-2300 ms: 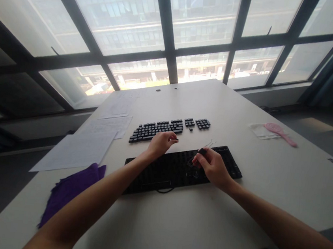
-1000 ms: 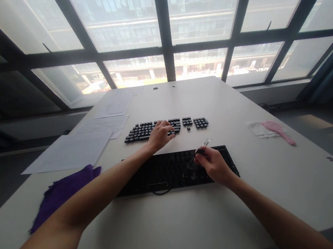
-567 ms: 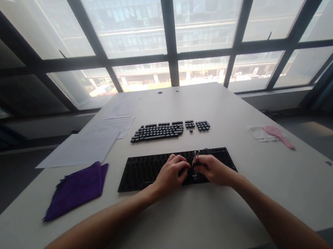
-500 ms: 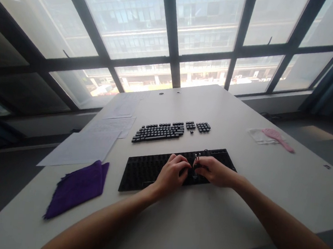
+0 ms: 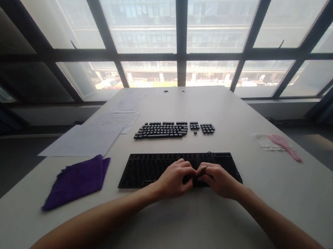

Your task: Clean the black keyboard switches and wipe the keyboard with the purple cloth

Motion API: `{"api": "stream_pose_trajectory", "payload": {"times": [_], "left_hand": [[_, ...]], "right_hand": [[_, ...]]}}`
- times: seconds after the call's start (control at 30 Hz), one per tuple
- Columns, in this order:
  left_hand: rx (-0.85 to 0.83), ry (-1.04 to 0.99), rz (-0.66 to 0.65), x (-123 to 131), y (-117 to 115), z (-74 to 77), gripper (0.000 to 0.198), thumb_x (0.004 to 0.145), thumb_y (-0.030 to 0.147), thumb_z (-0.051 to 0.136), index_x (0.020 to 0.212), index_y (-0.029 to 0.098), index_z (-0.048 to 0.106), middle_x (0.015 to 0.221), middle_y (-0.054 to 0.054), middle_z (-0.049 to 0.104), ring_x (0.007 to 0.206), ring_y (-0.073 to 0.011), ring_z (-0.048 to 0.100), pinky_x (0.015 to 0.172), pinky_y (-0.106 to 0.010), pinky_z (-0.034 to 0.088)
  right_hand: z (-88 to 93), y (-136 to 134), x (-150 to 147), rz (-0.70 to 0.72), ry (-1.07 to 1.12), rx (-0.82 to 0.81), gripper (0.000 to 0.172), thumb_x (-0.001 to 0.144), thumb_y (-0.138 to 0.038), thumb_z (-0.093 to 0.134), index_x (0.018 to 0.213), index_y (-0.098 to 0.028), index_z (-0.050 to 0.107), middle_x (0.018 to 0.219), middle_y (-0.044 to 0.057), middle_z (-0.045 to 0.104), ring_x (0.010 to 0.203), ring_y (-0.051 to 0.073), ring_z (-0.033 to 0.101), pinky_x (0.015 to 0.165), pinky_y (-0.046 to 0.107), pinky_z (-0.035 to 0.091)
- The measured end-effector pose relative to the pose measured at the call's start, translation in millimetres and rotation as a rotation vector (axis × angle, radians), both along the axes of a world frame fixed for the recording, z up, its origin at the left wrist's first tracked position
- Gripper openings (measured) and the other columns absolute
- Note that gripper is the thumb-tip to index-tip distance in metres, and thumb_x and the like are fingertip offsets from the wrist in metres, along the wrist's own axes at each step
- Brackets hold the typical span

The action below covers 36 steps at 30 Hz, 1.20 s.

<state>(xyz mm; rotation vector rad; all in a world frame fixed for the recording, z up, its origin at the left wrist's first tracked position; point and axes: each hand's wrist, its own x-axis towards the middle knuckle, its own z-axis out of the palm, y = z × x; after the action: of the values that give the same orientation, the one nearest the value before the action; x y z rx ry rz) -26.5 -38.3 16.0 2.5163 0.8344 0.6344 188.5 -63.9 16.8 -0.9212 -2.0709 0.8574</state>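
A black keyboard base (image 5: 147,168) without its keycaps lies across the table in front of me. My right hand (image 5: 220,180) is closed around a small dark keycap puller (image 5: 202,171) over the right part of the base. Its fingertips meet those of my left hand (image 5: 178,178), which is pinched beside the tool; whatever sits between those left fingers is hidden. Behind the base, the removed keycaps are laid out in keyboard order: a large main block (image 5: 162,129), a small cluster (image 5: 194,125) and a number-pad block (image 5: 207,128).
A folded purple cloth (image 5: 77,182) and several sheets of paper (image 5: 84,141) lie on the left of the white table (image 5: 232,119). On the right, a pink hairbrush (image 5: 285,145) rests on a white tissue (image 5: 261,141). Large windows stand beyond the far edge.
My right hand has lowered and turned the keycap puller, whose metal ends showed upright before. Both hands have come together at the fingertips. The whole view has shifted slightly.
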Motion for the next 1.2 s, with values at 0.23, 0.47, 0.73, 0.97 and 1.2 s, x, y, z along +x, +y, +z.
{"api": "stream_pose_trajectory", "payload": {"times": [0.23,0.47,0.73,0.97,1.2], "left_hand": [[0.027,0.048,0.05,7,0,-9.7,0.017,0.079,0.04,0.076,0.086,0.025,0.072,0.091,-0.004,0.066,0.087,-0.0216,0.056,0.076,-0.035,0.044],[-0.013,0.015,0.047,8,-2,-10.3,0.013,0.082,0.035,0.074,0.093,0.027,0.074,0.093,-0.002,0.068,0.088,-0.0201,0.058,0.079,-0.035,0.043],[-0.15,-0.23,0.064,7,-1,-13.6,0.016,0.084,0.03,0.073,0.098,0.024,0.073,0.097,-0.004,0.07,0.092,-0.0204,0.063,0.087,-0.035,0.049],[-0.122,-0.371,0.091,8,0,-20.2,0.028,0.076,0.029,0.08,0.101,0.02,0.073,0.095,-0.006,0.071,0.087,-0.0194,0.066,0.08,-0.031,0.054],[-0.064,-0.327,0.024,7,-1,-19.5,0.03,0.083,0.02,0.072,0.113,0.019,0.068,0.103,-0.007,0.073,0.094,-0.0202,0.069,0.087,-0.033,0.055]], "right_hand": [[-10.4,-8,-8,-0.178,0.062,0.001,0.01,0.09,-0.018,0.056,0.088,-0.02,0.065,0.085,0.005,0.069,0.077,0.021,0.064,0.072,0.033,0.049],[-16.9,-7,-6,-0.27,0.241,-0.189,0.007,0.088,-0.02,0.059,0.085,-0.019,0.065,0.075,0.003,0.068,0.069,0.019,0.064,0.066,0.032,0.052],[-16.6,-10,-9,-0.349,0.35,-0.145,0.012,0.092,-0.027,0.059,0.084,-0.019,0.063,0.074,0.004,0.067,0.068,0.02,0.063,0.065,0.033,0.052],[-16.0,-12,-16,-0.337,0.183,0.154,0.009,0.094,-0.02,0.056,0.088,-0.02,0.063,0.08,0.003,0.065,0.074,0.018,0.061,0.07,0.031,0.048],[-13.7,-11,-14,-0.293,0.156,0.177,0.012,0.095,-0.018,0.051,0.089,-0.02,0.061,0.081,0.004,0.062,0.075,0.018,0.059,0.069,0.031,0.046]]}}
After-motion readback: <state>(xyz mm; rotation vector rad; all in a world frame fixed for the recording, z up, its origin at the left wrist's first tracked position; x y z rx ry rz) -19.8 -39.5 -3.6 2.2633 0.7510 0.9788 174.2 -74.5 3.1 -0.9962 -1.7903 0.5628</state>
